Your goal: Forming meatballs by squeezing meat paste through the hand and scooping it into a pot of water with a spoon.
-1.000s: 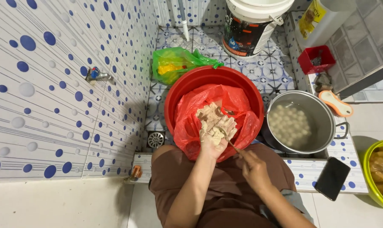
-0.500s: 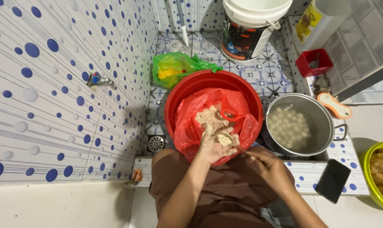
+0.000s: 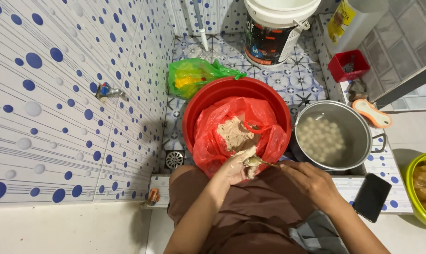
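A red basin [image 3: 208,99] lined with a red plastic bag [image 3: 264,117] holds a lump of beige paste [image 3: 234,134]. At the basin's near rim, my left hand [image 3: 236,164] is closed around a handful of the paste. My right hand [image 3: 311,181] holds a metal spoon [image 3: 257,162] whose bowl touches the paste squeezed out of my left fist. Right of the basin stands a steel pot [image 3: 358,127] of water with several pale round balls [image 3: 321,136] in it.
A green plastic bag [image 3: 194,77] and a white bucket [image 3: 278,28] sit behind the basin on the tiled floor. A red box [image 3: 347,63], a black phone [image 3: 371,196] and a yellow-green bowl [image 3: 417,188] are at the right. A tap [image 3: 107,90] sticks out of the dotted wall.
My left hand has drawn back from the paste in the bag to the basin's near rim. My right hand has brought the spoon up against it.
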